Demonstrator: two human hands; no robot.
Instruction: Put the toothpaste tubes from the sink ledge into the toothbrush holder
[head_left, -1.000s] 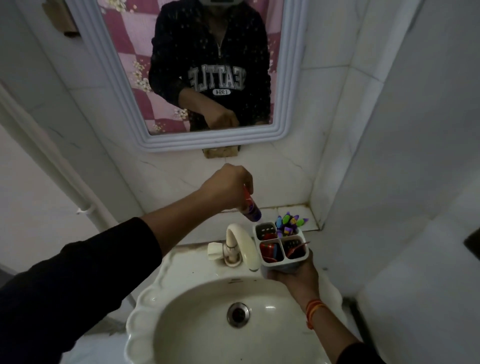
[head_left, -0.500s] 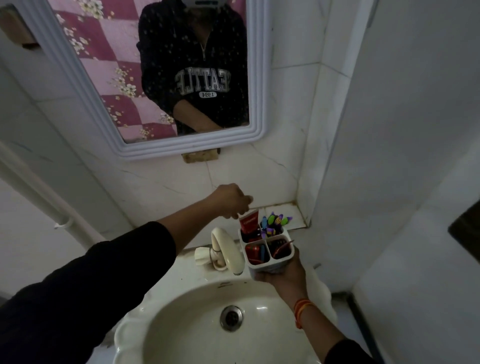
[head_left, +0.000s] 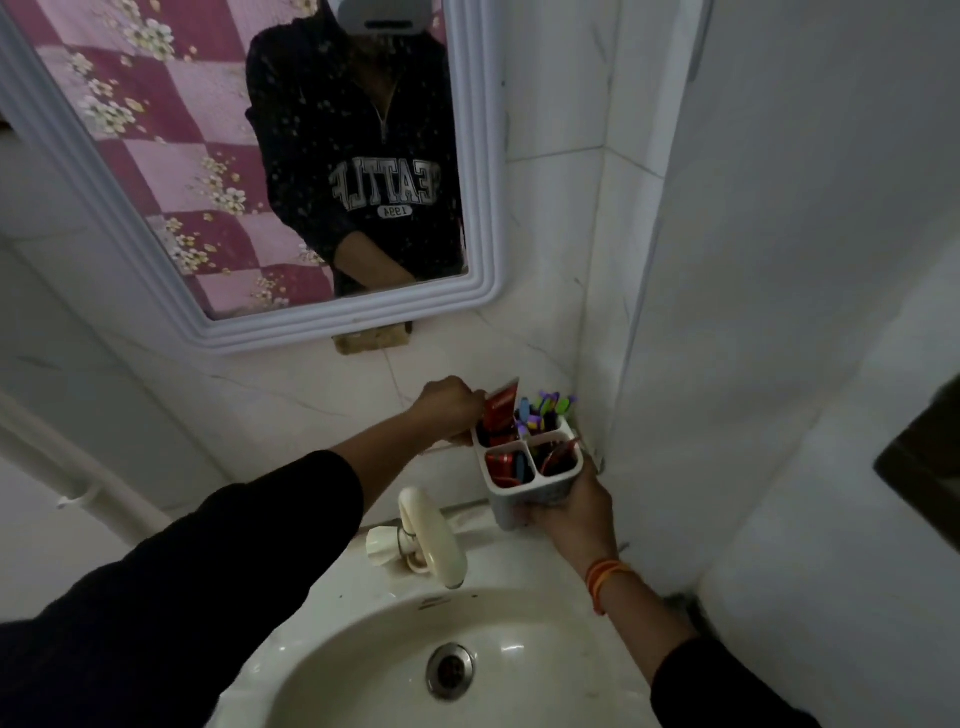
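Observation:
A white four-compartment toothbrush holder (head_left: 519, 506) is held up above the sink's back edge, with my right hand (head_left: 569, 512) gripping it from below. A red toothpaste tube (head_left: 503, 408) stands upright in its back-left compartment. Colourful toothbrushes (head_left: 545, 410) fill the back-right one. Another red tube (head_left: 501, 465) sits low in the front-left compartment, and more red items are in the front-right. My left hand (head_left: 449, 408) is curled against the upright tube's left edge and the holder's rim. Whether it grips either one is unclear.
The cream tap (head_left: 434, 543) stands just below-left of the holder, over the sink basin (head_left: 332, 639) with its drain (head_left: 450, 670). A framed mirror (head_left: 485, 208) hangs above. A white wall corner (head_left: 613, 312) closes in on the right, and a white pipe (head_left: 72, 467) runs along the left.
My left hand lowered the red tube into the back-left compartment, then dropped beside it against the holder's left rim. The holder and my right hand rose toward the back wall.

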